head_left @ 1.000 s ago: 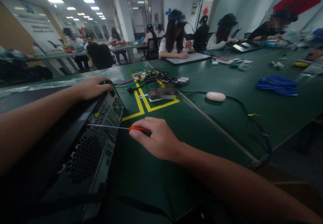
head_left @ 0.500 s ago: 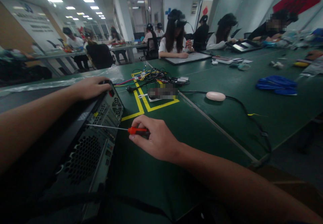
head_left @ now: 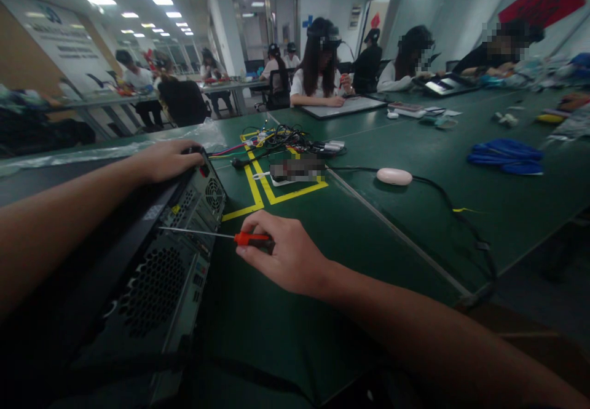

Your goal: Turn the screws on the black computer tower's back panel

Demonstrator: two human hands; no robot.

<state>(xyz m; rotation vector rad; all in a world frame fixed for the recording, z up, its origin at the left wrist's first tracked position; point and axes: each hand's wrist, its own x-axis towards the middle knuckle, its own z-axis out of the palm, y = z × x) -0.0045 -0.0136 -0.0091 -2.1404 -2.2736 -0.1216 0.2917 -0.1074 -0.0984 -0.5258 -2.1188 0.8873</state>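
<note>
A black computer case [head_left: 99, 243] lies at the left, its metal back panel with vent holes facing right. My left hand [head_left: 173, 162] rests over the far top corner of the case, thumb along the edge; its other fingertips are largely hidden behind the corner. To the right of the panel, my right hand [head_left: 288, 254] holds a screwdriver [head_left: 252, 240] by its red and black handle, between thumb and fingers. The thin shaft points left and its tip meets the panel near the case's upper edge.
Tangled cables [head_left: 288, 138] and a blurred-out item lie by yellow tape marks on the green table [head_left: 359, 243]. A pink oval object [head_left: 394, 176] sits on a black cord. Blue cloth [head_left: 506, 155] lies at right. Several people sit beyond.
</note>
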